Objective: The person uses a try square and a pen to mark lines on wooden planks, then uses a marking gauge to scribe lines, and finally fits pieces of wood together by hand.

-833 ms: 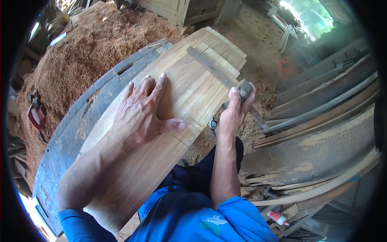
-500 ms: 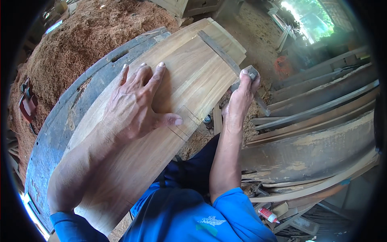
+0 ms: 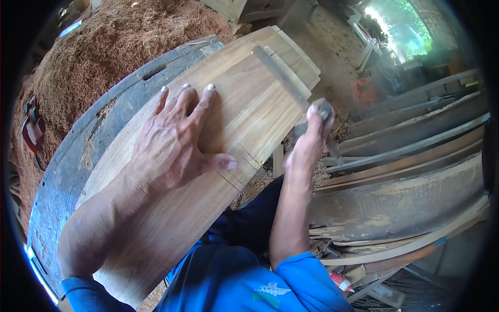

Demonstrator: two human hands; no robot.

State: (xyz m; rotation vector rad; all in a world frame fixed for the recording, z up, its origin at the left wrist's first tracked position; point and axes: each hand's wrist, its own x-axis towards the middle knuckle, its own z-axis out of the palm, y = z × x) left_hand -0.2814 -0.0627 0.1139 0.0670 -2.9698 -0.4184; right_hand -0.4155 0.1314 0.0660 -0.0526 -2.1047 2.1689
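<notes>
A long pale-brown wooden board (image 3: 239, 99) lies slanting before me. My left hand (image 3: 174, 135) presses palm-down on it, fingers spread and thumb stuck out toward dark pencil lines (image 3: 234, 174) near the board's right edge. In my right hand (image 3: 310, 135), beyond that edge, is a grey measuring tool (image 3: 280, 75), a straight bar joined to a block. The bar reaches across the board's far part, with the block (image 3: 320, 107) under my thumb. A thin piece hangs below that hand, blurred. My right fingers are partly hidden behind the grip.
Under the board is a worn blue-grey bench top (image 3: 78, 145). A heap of reddish-brown shavings (image 3: 114, 52) rises at left, with a dark red tool (image 3: 34, 130) on it. Planks (image 3: 395, 203) are stacked at right, near a red-and-white bottle (image 3: 340, 281).
My right hand and the tool have moved slightly toward me along the board, uncovering a paler strip beside the bar. The left hand stays spread in nearly the same place.
</notes>
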